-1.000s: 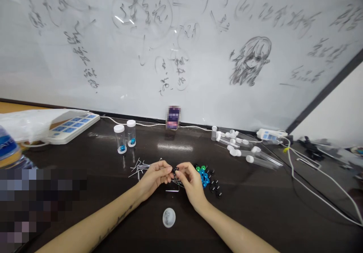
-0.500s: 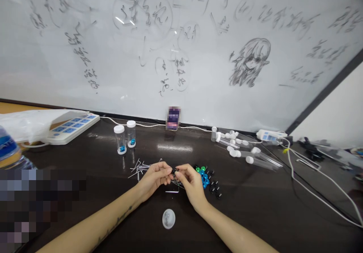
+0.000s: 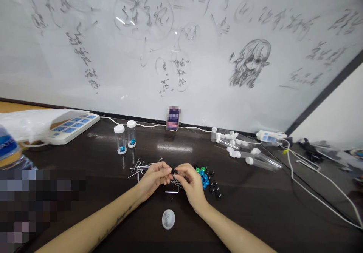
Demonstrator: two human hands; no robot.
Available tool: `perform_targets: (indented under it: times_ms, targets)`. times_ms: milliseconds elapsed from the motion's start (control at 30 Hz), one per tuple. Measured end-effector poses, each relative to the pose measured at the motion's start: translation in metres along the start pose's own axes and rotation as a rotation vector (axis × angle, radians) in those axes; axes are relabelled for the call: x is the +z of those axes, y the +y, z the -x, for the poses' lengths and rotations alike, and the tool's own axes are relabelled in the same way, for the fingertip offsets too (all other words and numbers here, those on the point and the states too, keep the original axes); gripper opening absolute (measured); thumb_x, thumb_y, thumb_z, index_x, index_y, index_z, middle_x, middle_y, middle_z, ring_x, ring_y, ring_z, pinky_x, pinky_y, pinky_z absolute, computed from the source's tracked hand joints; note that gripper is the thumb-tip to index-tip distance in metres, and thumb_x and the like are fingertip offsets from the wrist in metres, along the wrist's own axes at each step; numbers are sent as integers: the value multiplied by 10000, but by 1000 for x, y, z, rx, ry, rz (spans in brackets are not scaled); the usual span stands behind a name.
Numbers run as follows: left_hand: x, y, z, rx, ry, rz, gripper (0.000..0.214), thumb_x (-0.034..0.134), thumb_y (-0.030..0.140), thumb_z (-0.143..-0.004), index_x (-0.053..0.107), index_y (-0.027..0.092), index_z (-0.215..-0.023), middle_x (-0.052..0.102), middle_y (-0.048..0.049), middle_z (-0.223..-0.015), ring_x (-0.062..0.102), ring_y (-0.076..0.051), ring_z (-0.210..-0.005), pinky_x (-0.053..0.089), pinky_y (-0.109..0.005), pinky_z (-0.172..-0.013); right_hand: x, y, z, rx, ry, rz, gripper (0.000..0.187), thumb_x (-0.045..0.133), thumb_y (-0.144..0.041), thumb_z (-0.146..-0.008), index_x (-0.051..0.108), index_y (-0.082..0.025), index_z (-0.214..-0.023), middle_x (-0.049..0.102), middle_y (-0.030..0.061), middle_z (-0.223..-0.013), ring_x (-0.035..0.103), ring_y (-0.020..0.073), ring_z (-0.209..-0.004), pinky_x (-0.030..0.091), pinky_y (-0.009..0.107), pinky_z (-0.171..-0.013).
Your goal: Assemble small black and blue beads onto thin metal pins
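My left hand point(image 3: 154, 179) and my right hand point(image 3: 193, 187) meet above the middle of the dark table, fingertips almost together. Between them they pinch a small black screw-like part point(image 3: 174, 172), mostly covered by the fingers. Thin L-shaped metal hex keys point(image 3: 138, 167) lie behind and under the hands, and a single hex key point(image 3: 171, 192) rests just in front. Right of my right hand are small blue metal pieces point(image 3: 204, 179), green pieces point(image 3: 202, 169) and several black screws point(image 3: 214, 188). A round translucent lid-like piece point(image 3: 168, 219) lies nearer me.
Two clear tubes with white caps point(image 3: 120, 141) stand at the back left, blue pieces inside. Clear tubes and white caps point(image 3: 235, 153) lie at the back right. A power strip point(image 3: 75, 128), a bottle point(image 3: 10, 147), a phone point(image 3: 173, 118) and white cables point(image 3: 300, 190) surround the work area.
My fingers shift very slightly around the small black part. Everything else stays in place.
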State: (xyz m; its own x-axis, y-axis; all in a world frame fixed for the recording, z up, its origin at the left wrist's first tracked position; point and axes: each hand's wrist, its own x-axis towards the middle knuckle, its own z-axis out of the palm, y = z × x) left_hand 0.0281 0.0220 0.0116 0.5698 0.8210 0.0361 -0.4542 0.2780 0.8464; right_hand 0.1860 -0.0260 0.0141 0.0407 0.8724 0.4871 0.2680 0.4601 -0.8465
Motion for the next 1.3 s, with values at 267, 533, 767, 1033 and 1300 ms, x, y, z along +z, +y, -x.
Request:
perform_targets:
  times_ms: [267, 533, 767, 1033, 1300]
  targets:
    - [-2, -2, 1, -25, -42, 11, 144, 687, 239, -764, 611, 119, -745, 677, -58, -651, 562, -78, -513, 415, -163, -504, 2, 1, 2, 151, -49, -106, 111, 587, -290, -854, 601, -188, -895, 612, -2, -667, 584, 149, -603, 461, 248, -555]
    - [-3, -2, 0, -3, -27, 15, 127, 678, 222, -771, 607, 119, -750, 673, -47, -653, 563, -75, -525, 409, -151, -496, 1, 1, 1, 80, -5, -15, 99, 626, -245, -824, 630, -200, -912, 610, 13, -776, 594, 158, -706, 463, 252, -636]
    - [-2, -2, 0, -24, -45, 0, 143, 682, 234, -768, 604, 116, -747, 678, -57, -660, 566, -77, -521, 418, -161, -509, 2, -1, 3, 168, -62, -134, 113, 554, -298, -879, 572, -187, -895, 592, -17, -663, 552, 116, -542, 422, 212, -502]
    - [-2, -2, -1, -10, -19, 17, 127, 675, 223, -774, 611, 116, -751, 669, -48, -658, 563, -74, -532, 412, -155, -507, 1, 1, 2, 54, -19, 28, 98, 609, -246, -838, 617, -200, -924, 594, 11, -779, 579, 155, -726, 455, 253, -657]
    - [-2, -2, 0, -24, -37, 12, 133, 676, 227, -775, 607, 116, -749, 675, -55, -656, 568, -79, -526, 415, -158, -506, 3, 0, 3, 159, -59, -124, 119, 563, -306, -874, 537, -191, -888, 595, -12, -678, 560, 123, -570, 430, 223, -526]
